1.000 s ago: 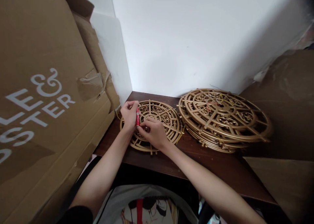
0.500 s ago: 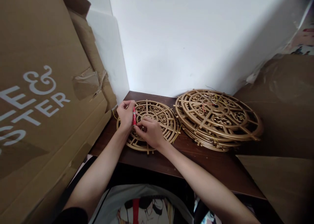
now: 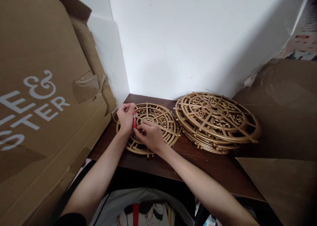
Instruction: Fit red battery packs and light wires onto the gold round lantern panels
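Note:
My left hand [image 3: 126, 116] is closed around a small red tube [image 3: 134, 121] with pale bands, probably a glue tube, held above a round gold lattice panel [image 3: 170, 138]. The tube slants downward along the palm side. My right hand [image 3: 151, 135] has thumb and index finger brought together beside the tube's lower end. What sits between those fingertips is too small to make out. Scrollwork, rings and spokes make up the panel, which lies flat on the dark brown table [image 3: 158, 166] and is partly covered by both hands.
Several similar gold panels form a stack [image 3: 218, 123] to the right, with thin yellow wires [image 3: 216, 102] on top. A large cardboard box [image 3: 49, 137] stands at the left, and more cardboard [image 3: 279, 113] at the right. Behind the table rises a white wall [image 3: 183, 44].
The view has shifted slightly. Both hands stay over the panel with the red tube in the left, and the right fingertips have barely moved beside its lower end.

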Motion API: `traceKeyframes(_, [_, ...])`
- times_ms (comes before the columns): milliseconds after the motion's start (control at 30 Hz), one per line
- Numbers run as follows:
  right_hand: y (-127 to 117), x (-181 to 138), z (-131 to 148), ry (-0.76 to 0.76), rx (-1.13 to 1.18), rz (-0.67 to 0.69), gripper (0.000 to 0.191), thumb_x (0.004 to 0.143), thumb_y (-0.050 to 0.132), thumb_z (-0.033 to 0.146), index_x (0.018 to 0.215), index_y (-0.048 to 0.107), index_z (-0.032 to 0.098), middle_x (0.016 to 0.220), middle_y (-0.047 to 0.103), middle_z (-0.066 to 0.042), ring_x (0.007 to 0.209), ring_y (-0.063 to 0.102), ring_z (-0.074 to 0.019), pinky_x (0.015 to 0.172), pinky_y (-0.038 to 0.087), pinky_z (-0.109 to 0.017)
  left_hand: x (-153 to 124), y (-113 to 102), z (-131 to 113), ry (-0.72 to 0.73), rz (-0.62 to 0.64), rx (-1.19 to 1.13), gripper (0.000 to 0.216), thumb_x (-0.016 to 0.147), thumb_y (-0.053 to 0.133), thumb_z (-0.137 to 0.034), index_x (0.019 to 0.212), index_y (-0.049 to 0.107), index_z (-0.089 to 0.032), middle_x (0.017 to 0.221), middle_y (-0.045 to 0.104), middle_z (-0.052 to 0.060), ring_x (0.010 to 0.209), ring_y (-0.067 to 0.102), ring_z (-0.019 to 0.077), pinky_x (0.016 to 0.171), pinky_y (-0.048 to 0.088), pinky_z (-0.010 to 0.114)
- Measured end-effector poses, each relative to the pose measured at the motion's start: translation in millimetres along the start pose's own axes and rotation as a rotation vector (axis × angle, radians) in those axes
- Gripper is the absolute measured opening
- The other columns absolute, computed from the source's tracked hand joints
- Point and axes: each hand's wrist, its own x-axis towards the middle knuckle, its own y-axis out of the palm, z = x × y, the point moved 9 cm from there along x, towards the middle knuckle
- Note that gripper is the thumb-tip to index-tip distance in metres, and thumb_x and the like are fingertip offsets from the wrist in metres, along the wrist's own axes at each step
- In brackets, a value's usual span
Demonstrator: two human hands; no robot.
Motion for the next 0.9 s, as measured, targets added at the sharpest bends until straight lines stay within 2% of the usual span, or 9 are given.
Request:
traceKeyframes(200, [-2, 1, 2, -0.109, 0.057, 0.023, 0.016, 0.09, 0.056, 0.028, 0.081, 0.067, 0.02, 0.079, 0.063, -0.002, 0.071, 0.059, -0.0122, 0.066, 0.043, -0.023, 3, 1, -1, -0.004, 0.026, 0.011, 0.019, 0.065, 0.068, -0.026, 0.069, 0.052, -0.017, 0.047, 0.049, -0.008, 0.035, 0.045, 0.0064, 0.034, 0.031, 0.018])
traceKeyframes(333, [-19, 5, 4, -0.226, 0.031, -0.024, 0.02, 0.093, 0.051, 0.027, 0.086, 0.068, 0.021, 0.089, 0.067, -0.006, 0.083, 0.062, -0.0144, 0.074, 0.047, -0.025, 7, 6, 3, -0.038, 0.117, -0.035, 0.02, 0.064, 0.07, -0.026, 0.07, 0.054, -0.017, 0.048, 0.05, -0.007, 0.036, 0.042, 0.0057, 0.036, 0.033, 0.017])
traceKeyframes(433, [-49, 10, -12, -0.107, 0.041, -0.214, 0.018, 0.092, 0.053, 0.028, 0.086, 0.069, 0.021, 0.091, 0.067, -0.006, 0.085, 0.062, -0.0155, 0.075, 0.049, -0.028, 6, 17, 4, -0.052, 0.264, -0.082, 0.019, 0.065, 0.072, -0.026, 0.072, 0.057, -0.016, 0.052, 0.052, -0.004, 0.039, 0.044, 0.0054, 0.036, 0.032, 0.016])
traceKeyframes(500, [-64, 11, -24, -0.005, 0.068, -0.309, 0.016, 0.092, 0.054, 0.027, 0.087, 0.068, 0.021, 0.099, 0.067, -0.007, 0.086, 0.063, -0.0156, 0.073, 0.051, -0.028, 2, 25, 3, -0.059, 0.356, -0.104, 0.019, 0.067, 0.073, -0.027, 0.074, 0.059, -0.016, 0.056, 0.055, -0.003, 0.041, 0.045, 0.005, 0.036, 0.03, 0.015])
traceKeyframes(600, [-72, 11, -34, 0.057, 0.103, -0.343, 0.015, 0.091, 0.054, 0.026, 0.089, 0.068, 0.02, 0.114, 0.066, -0.007, 0.077, 0.062, -0.0136, 0.066, 0.051, -0.028, -5, 34, 0, -0.073, 0.434, -0.132, 0.021, 0.066, 0.075, -0.028, 0.072, 0.058, -0.016, 0.059, 0.055, -0.002, 0.042, 0.045, 0.0048, 0.035, 0.03, 0.015])
traceKeyframes(667, [-73, 12, -38, 0.067, 0.115, -0.337, 0.014, 0.091, 0.055, 0.025, 0.088, 0.068, 0.02, 0.116, 0.067, -0.007, 0.067, 0.058, -0.0115, 0.064, 0.049, -0.028, -11, 39, -2, -0.09, 0.471, -0.144, 0.023, 0.065, 0.076, -0.028, 0.071, 0.057, -0.017, 0.059, 0.055, -0.002, 0.043, 0.045, 0.0053, 0.035, 0.031, 0.015])
traceKeyframes(733, [-73, 13, -41, 0.078, 0.123, -0.323, 0.014, 0.09, 0.056, 0.024, 0.088, 0.068, 0.019, 0.109, 0.07, -0.007, 0.059, 0.053, -0.0101, 0.062, 0.048, -0.028, -15, 43, -3, -0.108, 0.503, -0.156, 0.024, 0.064, 0.077, -0.028, 0.071, 0.058, -0.016, 0.06, 0.056, -0.001, 0.045, 0.046, 0.0057, 0.034, 0.031, 0.015])
traceKeyframes(800, [-73, 14, -44, 0.106, 0.122, -0.317, 0.014, 0.09, 0.057, 0.025, 0.089, 0.069, 0.018, 0.09, 0.072, -0.004, 0.054, 0.049, -0.0101, 0.06, 0.045, -0.027, -18, 45, -5, -0.116, 0.522, -0.175, 0.024, 0.063, 0.079, -0.029, 0.072, 0.06, -0.016, 0.063, 0.058, 0.0, 0.047, 0.048, 0.0063, 0.034, 0.033, 0.015])
traceKeyframes(900, [-75, 14, -48, 0.164, 0.128, -0.325, 0.017, 0.09, 0.056, 0.029, 0.09, 0.069, 0.018, 0.069, 0.066, -0.001, 0.054, 0.049, -0.0112, 0.058, 0.042, -0.026, -21, 48, -7, -0.116, 0.541, -0.203, 0.026, 0.063, 0.08, -0.031, 0.074, 0.063, -0.015, 0.067, 0.061, 0.002, 0.051, 0.052, 0.0073, 0.035, 0.035, 0.015])
